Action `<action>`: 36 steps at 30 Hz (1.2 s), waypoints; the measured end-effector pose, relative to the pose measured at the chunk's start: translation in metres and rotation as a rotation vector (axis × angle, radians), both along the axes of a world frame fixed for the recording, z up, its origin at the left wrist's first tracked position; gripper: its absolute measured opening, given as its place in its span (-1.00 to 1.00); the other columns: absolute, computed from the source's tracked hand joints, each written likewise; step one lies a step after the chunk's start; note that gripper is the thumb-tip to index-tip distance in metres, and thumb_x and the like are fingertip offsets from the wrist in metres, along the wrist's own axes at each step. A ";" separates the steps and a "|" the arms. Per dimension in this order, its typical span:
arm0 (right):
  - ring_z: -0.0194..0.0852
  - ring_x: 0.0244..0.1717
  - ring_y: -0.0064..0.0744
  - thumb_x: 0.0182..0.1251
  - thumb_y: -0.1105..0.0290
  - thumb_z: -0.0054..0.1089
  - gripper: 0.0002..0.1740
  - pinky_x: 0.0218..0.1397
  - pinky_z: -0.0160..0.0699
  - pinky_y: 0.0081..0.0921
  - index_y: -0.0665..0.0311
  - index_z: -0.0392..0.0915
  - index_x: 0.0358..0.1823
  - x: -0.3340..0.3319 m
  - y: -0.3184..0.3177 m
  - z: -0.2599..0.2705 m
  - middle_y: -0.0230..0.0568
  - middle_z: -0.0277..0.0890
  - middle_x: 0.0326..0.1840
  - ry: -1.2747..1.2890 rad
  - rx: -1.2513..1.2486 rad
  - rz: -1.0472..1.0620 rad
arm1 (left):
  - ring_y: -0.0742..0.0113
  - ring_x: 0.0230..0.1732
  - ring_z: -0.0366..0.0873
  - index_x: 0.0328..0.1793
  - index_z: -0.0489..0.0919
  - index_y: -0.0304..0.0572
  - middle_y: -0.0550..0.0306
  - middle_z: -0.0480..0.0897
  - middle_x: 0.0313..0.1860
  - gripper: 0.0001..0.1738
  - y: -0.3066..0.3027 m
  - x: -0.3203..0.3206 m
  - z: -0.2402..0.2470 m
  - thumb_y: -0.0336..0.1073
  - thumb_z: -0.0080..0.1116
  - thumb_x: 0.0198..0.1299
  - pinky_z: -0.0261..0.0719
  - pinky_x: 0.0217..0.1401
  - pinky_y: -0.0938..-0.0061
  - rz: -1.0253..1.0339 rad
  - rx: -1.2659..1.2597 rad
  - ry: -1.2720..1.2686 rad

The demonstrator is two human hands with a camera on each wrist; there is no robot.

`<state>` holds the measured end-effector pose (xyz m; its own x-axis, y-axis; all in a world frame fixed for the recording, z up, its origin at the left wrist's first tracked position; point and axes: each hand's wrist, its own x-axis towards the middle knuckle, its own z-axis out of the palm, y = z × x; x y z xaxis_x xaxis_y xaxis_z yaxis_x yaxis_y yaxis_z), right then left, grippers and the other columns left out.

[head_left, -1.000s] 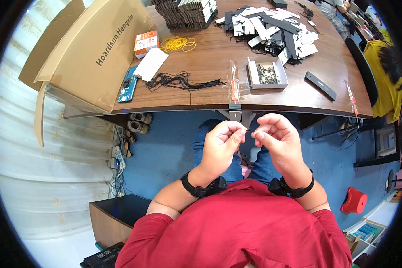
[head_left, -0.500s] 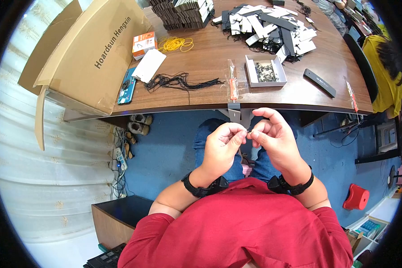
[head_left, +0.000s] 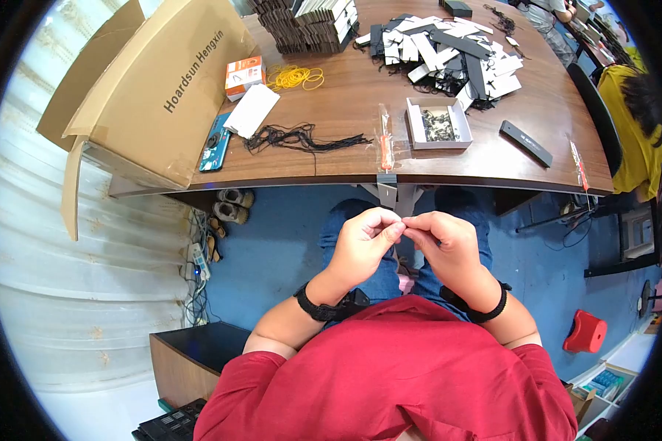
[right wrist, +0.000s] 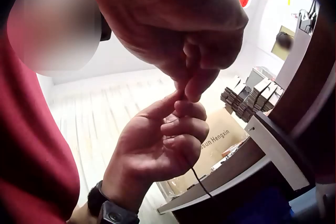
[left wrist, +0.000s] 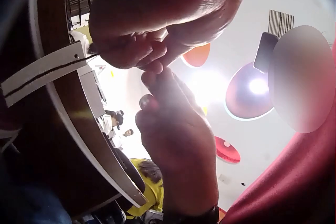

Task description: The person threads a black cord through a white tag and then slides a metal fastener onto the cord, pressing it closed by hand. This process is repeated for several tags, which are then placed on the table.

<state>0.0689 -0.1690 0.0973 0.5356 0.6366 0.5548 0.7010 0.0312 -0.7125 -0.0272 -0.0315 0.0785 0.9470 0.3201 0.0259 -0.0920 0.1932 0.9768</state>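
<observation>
Over the lap, both hands meet fingertip to fingertip in the head view. My left hand (head_left: 362,246) pinches with thumb and forefinger, and a thin black cord (right wrist: 198,179) trails down from its curled fingers. My right hand (head_left: 452,246) pinches at the same spot, thumb against forefinger. The small dark piece at their tips is mostly hidden by the fingers; I cannot tell its kind. Just beyond the hands, a pale strip tag (left wrist: 48,74) with a small hole juts out at the table edge, with black cord running across it in the left wrist view.
On the table (head_left: 331,165) lie a bundle of black cords (head_left: 294,138), a white box (head_left: 417,132) of small dark parts, a black bar (head_left: 526,144) and a heap of black and white tags (head_left: 449,51). A cardboard box (head_left: 154,103) stands left. Another person (head_left: 629,125) sits at right.
My right hand has closed in to the left, its raised fingers folding down, and its fingertips now meet those of my left hand. The small dark piece seen between them before is now mostly covered.
</observation>
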 end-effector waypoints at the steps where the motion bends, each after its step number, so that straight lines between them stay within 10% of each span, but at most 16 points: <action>1: 0.62 -0.44 -0.23 0.03 0.55 0.36 -0.84 -0.39 0.57 -0.48 0.29 0.58 -0.33 0.001 0.000 -0.002 -0.18 0.59 -0.44 -0.032 0.013 -0.007 | 0.64 -0.50 0.36 -0.16 0.57 -0.28 0.26 0.56 -0.42 -0.88 0.000 0.000 0.001 -0.36 0.14 0.31 0.31 -0.46 0.74 -0.007 -0.030 0.011; 28: 0.55 -0.42 -0.29 0.20 0.56 0.24 -0.90 -0.36 0.49 -0.50 0.35 0.52 -0.27 0.011 -0.014 -0.007 -0.11 0.54 -0.40 0.195 0.025 -0.061 | 0.72 -0.57 0.23 -0.13 0.60 -0.29 0.28 0.55 -0.39 -0.86 -0.010 0.007 0.001 -0.38 0.20 0.26 0.12 -0.57 0.77 -0.063 -0.313 0.150; 34: 0.53 -0.40 -0.46 0.31 0.46 0.14 -0.87 -0.37 0.50 -0.54 0.36 0.52 -0.18 0.013 -0.018 -0.017 -0.19 0.55 -0.36 0.737 -0.004 0.109 | 0.64 -0.57 0.23 -0.17 0.58 -0.32 0.24 0.53 -0.38 -0.91 -0.001 0.008 -0.001 -0.44 0.12 0.29 0.16 -0.59 0.72 -0.036 -0.366 -0.012; 36: 0.52 -0.41 -0.49 0.33 0.43 0.12 -0.80 -0.35 0.51 -0.54 0.36 0.51 -0.08 0.007 -0.002 -0.025 -0.21 0.54 -0.32 0.489 0.013 0.187 | 0.63 -0.57 0.23 -0.17 0.58 -0.33 0.24 0.53 -0.35 -0.91 0.001 0.010 0.010 -0.45 0.11 0.29 0.19 -0.58 0.71 -0.022 -0.427 -0.093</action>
